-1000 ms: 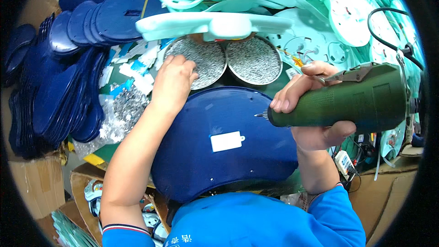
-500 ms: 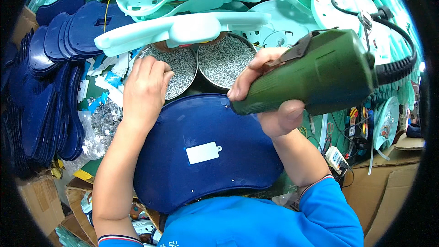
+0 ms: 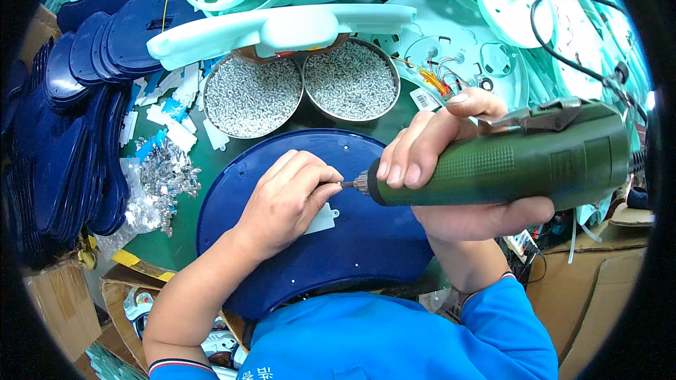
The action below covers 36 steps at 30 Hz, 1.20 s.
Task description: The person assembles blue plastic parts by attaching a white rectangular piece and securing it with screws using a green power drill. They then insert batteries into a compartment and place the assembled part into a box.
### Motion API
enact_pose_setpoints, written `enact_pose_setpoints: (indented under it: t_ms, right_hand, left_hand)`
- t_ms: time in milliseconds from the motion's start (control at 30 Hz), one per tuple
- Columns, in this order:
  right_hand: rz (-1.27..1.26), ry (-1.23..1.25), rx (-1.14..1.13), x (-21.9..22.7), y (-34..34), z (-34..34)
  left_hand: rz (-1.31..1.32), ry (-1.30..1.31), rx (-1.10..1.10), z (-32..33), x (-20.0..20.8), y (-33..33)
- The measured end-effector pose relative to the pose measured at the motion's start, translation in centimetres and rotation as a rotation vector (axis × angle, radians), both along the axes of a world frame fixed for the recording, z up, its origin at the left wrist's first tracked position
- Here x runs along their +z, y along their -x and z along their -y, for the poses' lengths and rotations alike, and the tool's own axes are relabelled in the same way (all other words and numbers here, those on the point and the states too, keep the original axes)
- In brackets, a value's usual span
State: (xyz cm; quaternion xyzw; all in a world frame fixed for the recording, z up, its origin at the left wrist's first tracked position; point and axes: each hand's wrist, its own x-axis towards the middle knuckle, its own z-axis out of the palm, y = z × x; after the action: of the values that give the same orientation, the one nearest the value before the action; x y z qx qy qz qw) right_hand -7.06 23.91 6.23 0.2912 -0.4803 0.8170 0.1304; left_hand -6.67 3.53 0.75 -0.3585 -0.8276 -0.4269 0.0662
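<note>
My right hand (image 3: pixel 451 162) grips a green electric screwdriver (image 3: pixel 521 158) held sideways, its bit pointing left. The fingertips of my left hand (image 3: pixel 289 200) pinch a small screw (image 3: pixel 340 184) at the tip of the bit. Both hands hover over a dark blue curved plastic panel (image 3: pixel 310 267) with small holes along its edges. Partly covered by my left hand, a white tag-shaped piece (image 3: pixel 324 219) lies on the panel.
Beyond the panel stand two round tins of screws (image 3: pixel 253 98) (image 3: pixel 352 81). Pale green plastic shells (image 3: pixel 282 28) pile up behind them. Stacked blue panels (image 3: pixel 63 148) fill the left side, near loose metal clips (image 3: pixel 169 179). Cardboard boxes (image 3: pixel 598 288) stand at right.
My left hand has come from the left screw tin toward me and right, to the bit. The screwdriver has turned so its bit points left, and sits lower and further right.
</note>
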Motion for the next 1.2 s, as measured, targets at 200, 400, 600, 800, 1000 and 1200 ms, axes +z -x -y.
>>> enact_pose_setpoints:
  t_ms: [200,400,600,800,1000,1200]
  right_hand:
    - [-0.039,0.016,0.018,0.2,-1.1,0.1]
    - [-0.03,0.007,0.04,0.0,-2.0,0.9]
    - [0.112,-0.205,0.054,-0.2,-3.2,0.6]
    - [0.27,-0.312,0.099,-0.4,-3.5,0.9]
    - [0.234,-0.304,0.157,-1.0,-2.9,0.7]
    - [0.103,-0.151,0.033,0.3,-1.9,-2.7]
  left_hand:
    - [0.002,0.015,0.007,0.2,0.4,-1.3]
    - [-0.008,-0.024,0.02,0.5,0.0,-2.4]
    - [-0.1,0.087,-0.063,1.9,0.1,-2.5]
    - [-0.156,0.161,-0.098,1.9,-0.4,-2.2]
    - [-0.199,0.232,-0.087,1.3,-0.3,-2.0]
    - [-0.266,0.037,-0.082,-3.0,-0.9,-0.6]
